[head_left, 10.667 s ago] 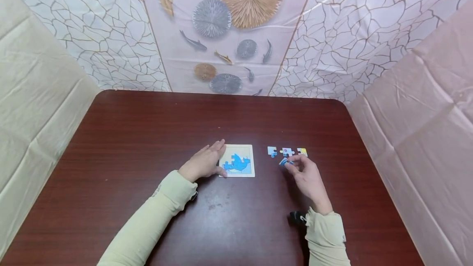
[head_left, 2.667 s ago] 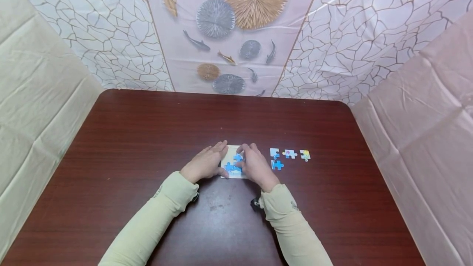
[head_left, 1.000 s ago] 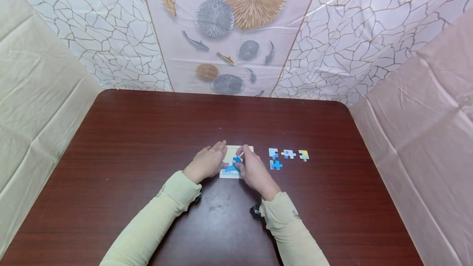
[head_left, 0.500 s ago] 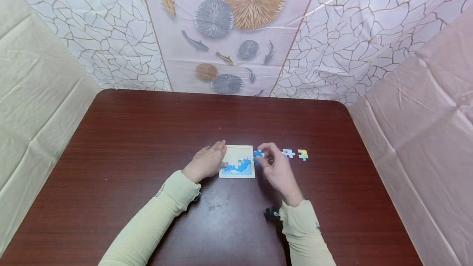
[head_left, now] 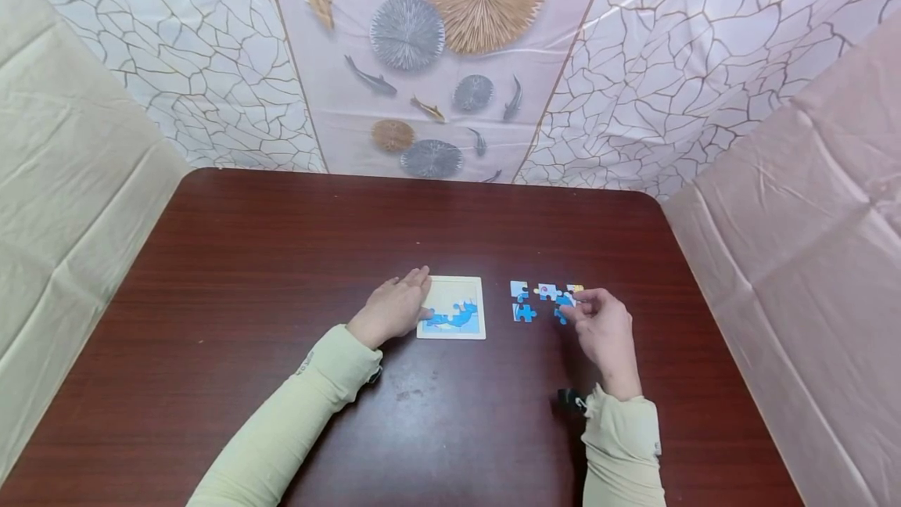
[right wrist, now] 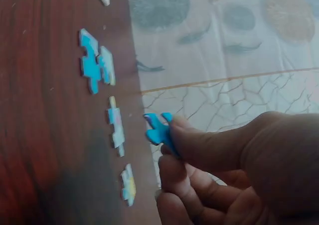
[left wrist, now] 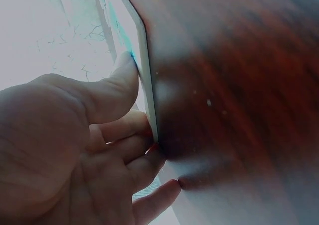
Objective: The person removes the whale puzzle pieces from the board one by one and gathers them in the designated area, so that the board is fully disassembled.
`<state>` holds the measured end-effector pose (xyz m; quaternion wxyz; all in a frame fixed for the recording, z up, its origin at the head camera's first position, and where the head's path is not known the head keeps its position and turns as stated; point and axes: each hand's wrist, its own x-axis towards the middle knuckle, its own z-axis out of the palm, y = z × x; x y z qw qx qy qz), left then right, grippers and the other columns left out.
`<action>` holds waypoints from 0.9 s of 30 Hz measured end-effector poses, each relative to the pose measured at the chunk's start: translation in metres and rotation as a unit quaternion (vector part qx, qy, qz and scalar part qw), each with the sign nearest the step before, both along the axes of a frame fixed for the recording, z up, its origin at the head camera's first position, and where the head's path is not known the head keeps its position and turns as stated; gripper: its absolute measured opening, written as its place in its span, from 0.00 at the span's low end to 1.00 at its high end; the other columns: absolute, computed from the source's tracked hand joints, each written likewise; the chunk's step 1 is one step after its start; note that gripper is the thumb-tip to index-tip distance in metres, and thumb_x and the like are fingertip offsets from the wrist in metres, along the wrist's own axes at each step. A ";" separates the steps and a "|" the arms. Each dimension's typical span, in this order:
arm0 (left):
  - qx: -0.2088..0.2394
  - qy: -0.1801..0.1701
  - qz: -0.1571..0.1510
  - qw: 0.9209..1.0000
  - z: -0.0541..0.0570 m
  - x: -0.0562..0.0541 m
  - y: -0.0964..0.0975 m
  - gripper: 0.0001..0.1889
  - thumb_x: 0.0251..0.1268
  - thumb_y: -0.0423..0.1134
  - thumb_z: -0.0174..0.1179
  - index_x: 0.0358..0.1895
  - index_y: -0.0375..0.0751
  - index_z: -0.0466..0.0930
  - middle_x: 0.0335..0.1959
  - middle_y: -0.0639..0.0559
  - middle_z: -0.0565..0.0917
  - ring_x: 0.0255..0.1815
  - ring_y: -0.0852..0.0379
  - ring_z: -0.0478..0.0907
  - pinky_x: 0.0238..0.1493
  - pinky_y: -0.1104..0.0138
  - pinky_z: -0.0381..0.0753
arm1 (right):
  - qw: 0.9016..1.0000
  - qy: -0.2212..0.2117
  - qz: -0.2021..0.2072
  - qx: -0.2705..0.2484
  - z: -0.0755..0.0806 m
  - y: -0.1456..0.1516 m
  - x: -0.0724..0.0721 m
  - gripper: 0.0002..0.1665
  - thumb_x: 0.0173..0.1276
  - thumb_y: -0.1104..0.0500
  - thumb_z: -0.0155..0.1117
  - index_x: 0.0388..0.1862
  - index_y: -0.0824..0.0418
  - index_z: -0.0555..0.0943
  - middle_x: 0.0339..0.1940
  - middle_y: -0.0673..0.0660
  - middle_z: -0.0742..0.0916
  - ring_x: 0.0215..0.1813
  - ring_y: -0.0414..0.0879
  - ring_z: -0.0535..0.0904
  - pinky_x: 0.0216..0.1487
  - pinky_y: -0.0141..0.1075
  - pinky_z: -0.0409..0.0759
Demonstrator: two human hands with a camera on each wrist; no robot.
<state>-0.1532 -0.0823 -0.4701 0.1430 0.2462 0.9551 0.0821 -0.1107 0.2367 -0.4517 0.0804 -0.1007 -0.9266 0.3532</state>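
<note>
My right hand pinches a blue puzzle piece between thumb and fingers, held over the table at the right. Close by lie the loose pieces: a pink-and-white one, a yellow one partly behind the right hand in the head view, a pale corner piece and a blue-and-white piece. My left hand rests along the left edge of the pale puzzle tray, its thumb on the tray and its fingers extended at the side. Joined blue pieces fill the tray's lower part.
The dark red-brown table carries tray and pieces. Patterned cloth hangs behind its far edge, and plain pale cloth stands along both sides. A black strap hangs at the right wrist.
My right hand has lifted a blue piece out of the tray and carried it right, past the loose pieces. My left hand has stayed at the tray's edge.
</note>
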 end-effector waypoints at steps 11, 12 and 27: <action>-0.001 -0.010 0.002 1.000 -0.002 -0.001 0.000 0.35 0.71 0.49 0.55 0.74 0.34 0.58 0.77 0.43 0.53 0.77 0.49 0.51 0.71 0.52 0.58 | 0.999 -0.052 0.012 0.000 -0.019 -0.003 -0.010 0.13 0.58 0.60 0.74 0.41 0.65 0.86 0.24 0.56 0.85 0.28 0.47 0.78 0.29 0.35 0.74; -0.001 -0.010 0.002 1.000 -0.002 -0.001 0.000 0.35 0.71 0.49 0.55 0.74 0.34 0.58 0.77 0.43 0.53 0.77 0.49 0.51 0.71 0.52 0.58 | 0.998 -0.054 0.012 0.003 -0.019 -0.004 -0.010 0.13 0.58 0.61 0.74 0.41 0.65 0.85 0.23 0.56 0.85 0.28 0.48 0.78 0.29 0.35 0.74; 0.001 -0.017 0.008 1.000 0.000 -0.001 0.001 0.35 0.72 0.49 0.55 0.74 0.34 0.58 0.77 0.43 0.53 0.77 0.50 0.50 0.72 0.53 0.57 | 0.994 -0.109 0.013 0.024 -0.023 -0.002 -0.016 0.16 0.59 0.58 0.72 0.44 0.65 0.85 0.27 0.56 0.88 0.37 0.51 0.82 0.40 0.42 0.75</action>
